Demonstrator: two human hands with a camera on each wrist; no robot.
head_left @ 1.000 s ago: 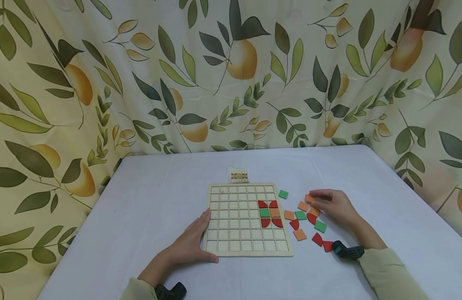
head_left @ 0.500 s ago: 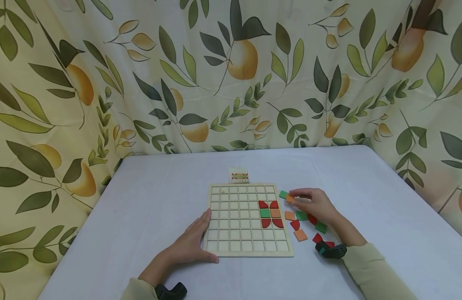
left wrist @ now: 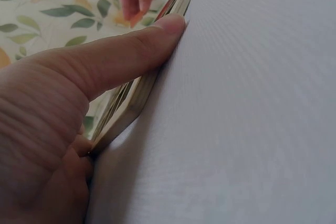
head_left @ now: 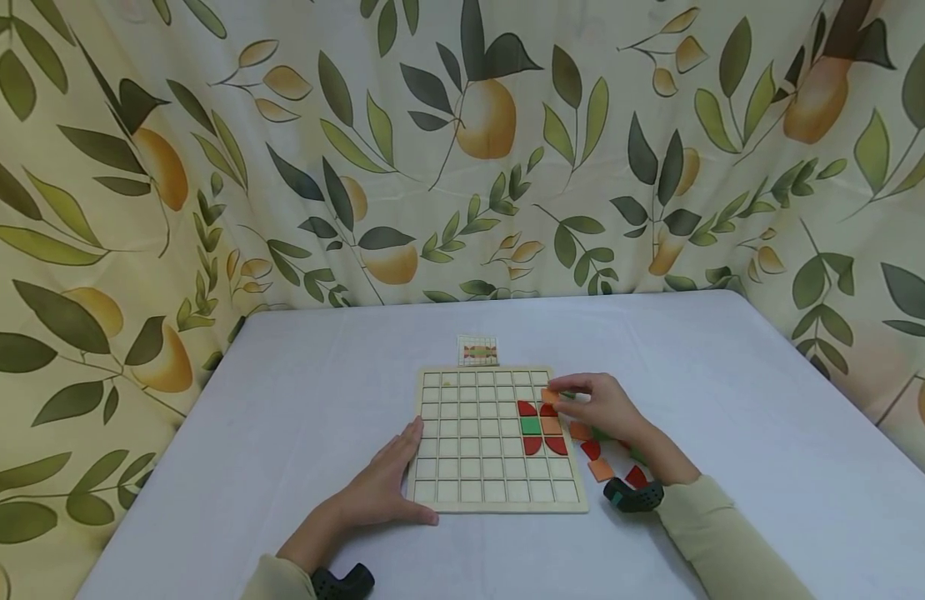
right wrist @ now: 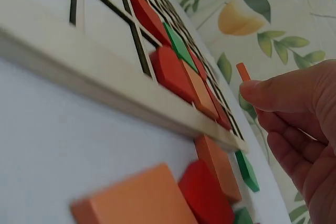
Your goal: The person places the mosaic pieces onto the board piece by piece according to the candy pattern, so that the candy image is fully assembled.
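A wooden grid board [head_left: 477,450] lies on the table. Its right columns hold red quarter-round tiles [head_left: 532,447], a green square tile [head_left: 531,426] and an orange square tile [head_left: 551,426]. My left hand [head_left: 372,483] rests at the board's lower left corner, fingers straight along the left side, thumb [left wrist: 131,53] against the near edge. Over the board's upper right edge, my right hand [head_left: 601,408] pinches another orange square tile [head_left: 550,397] between thumb and fingers. In the right wrist view that tile [right wrist: 242,72] stands on edge, apart from the board.
Loose orange tiles [head_left: 601,471], red tiles [head_left: 636,477] and green tiles lie right of the board, some hidden under my right hand and forearm. A small pattern card [head_left: 478,351] lies behind the board. A leaf-and-fruit patterned curtain [head_left: 462,208] hangs beyond the table.
My right hand has taken an orange square tile from the loose pieces and carried it left to the board's upper right edge. My left hand has stayed in place.
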